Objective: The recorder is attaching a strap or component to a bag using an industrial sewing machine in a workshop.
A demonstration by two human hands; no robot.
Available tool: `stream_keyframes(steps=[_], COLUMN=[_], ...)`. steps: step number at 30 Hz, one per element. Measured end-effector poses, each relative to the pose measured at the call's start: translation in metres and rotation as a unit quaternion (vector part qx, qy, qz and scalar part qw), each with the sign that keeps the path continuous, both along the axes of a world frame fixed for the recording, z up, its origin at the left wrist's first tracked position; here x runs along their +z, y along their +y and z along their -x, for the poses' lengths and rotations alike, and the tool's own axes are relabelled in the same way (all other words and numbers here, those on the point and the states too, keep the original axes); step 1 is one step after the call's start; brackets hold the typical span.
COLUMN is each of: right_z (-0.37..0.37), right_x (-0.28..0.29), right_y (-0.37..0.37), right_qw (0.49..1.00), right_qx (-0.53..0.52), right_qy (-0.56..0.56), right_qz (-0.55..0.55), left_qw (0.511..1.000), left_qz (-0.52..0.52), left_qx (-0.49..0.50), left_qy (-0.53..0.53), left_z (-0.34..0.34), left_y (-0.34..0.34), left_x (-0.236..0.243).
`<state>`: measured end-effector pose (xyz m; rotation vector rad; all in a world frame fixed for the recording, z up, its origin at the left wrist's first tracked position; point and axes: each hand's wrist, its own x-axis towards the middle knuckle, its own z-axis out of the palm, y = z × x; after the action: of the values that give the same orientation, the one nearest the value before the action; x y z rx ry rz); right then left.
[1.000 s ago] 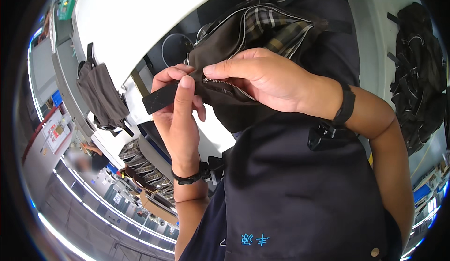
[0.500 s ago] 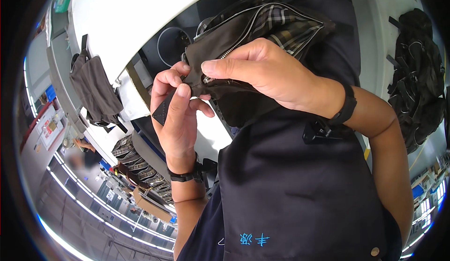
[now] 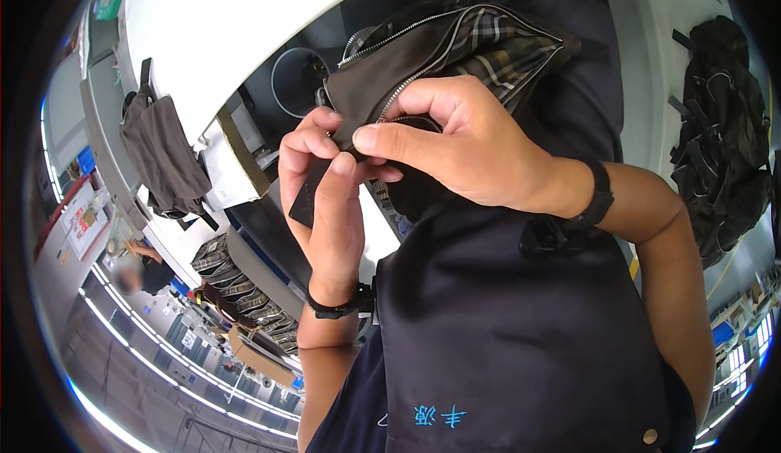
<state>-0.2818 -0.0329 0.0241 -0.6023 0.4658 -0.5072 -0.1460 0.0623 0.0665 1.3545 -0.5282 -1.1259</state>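
- From my remote seat I have the dark brown bag [image 3: 358, 99] in the middle of the head view, between the apron [image 3: 504, 315] and the white surface [image 3: 211, 38]; both hands are on its near left corner.
- The left hand [image 3: 335, 229] is closed in a pinch, thumb against fingers, on that corner; a black strap [image 3: 302, 201] sticks out beside its thumb.
- The right hand [image 3: 480, 148] pinches the same corner between thumb and fingers, its thumb tip just beside the left one (the exact bit of cloth is hidden from me).
- An unfastened metal zipper [image 3: 409, 84] runs along the bag; beyond the right hand I see plaid lining [image 3: 492, 34] in the gaping mouth.
- Another brown bag [image 3: 167, 156] lies to the left, by the surface; a heap of black bags [image 3: 724, 144] lies at the far right, well apart from the hands.
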Motion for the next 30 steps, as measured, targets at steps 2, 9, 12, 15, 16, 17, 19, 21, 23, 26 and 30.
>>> stream_keyframes(steps=[2,9,12,15,16,17,19,21,23,26,30], right_z=[0.001,-0.002,-0.003,0.002,0.003,0.005,0.005,0.004,0.007,0.014,0.021], right_x=[-0.003,-0.007,-0.009,-0.009,-0.009,-0.009,-0.008,-0.008,-0.008,-0.013,-0.024], right_y=[0.001,0.0,-0.007,-0.011,-0.013,-0.015,-0.017,-0.02,-0.025,-0.033,-0.035], right_qw=[1.0,0.997,0.999,1.0,0.999,0.999,0.998,0.998,0.998,0.995,0.99], right_qx=[-0.01,-0.042,-0.014,0.007,0.023,0.033,0.029,0.015,0.035,0.08,0.09], right_qy=[0.024,0.047,0.025,0.014,0.024,0.028,0.046,0.05,0.05,0.054,-0.002], right_qz=[-0.003,0.052,0.043,0.012,0.009,0.004,-0.009,-0.032,-0.005,0.033,0.112], left_qw=[1.0,0.999,0.999,0.997,0.995,0.995,0.99,0.99,0.986,0.982,0.979], left_qz=[-0.01,-0.029,-0.011,0.022,0.031,0.036,0.034,0.033,0.031,0.021,0.009], left_qx=[-0.001,0.019,0.012,-0.018,-0.015,-0.018,-0.018,-0.012,-0.032,-0.031,-0.022], left_qy=[0.007,0.001,-0.028,-0.077,-0.09,-0.089,-0.135,-0.134,-0.161,-0.186,-0.2], left_z=[0.003,0.006,0.004,0.005,0.008,0.01,0.013,0.012,0.006,-0.002,-0.006], left_y=[-0.002,-0.008,-0.007,-0.006,-0.007,-0.007,-0.007,-0.008,-0.009,-0.007,-0.004], left_x=[-0.001,-0.008,-0.012,-0.019,-0.022,-0.023,-0.025,-0.025,-0.022,-0.018,-0.018])
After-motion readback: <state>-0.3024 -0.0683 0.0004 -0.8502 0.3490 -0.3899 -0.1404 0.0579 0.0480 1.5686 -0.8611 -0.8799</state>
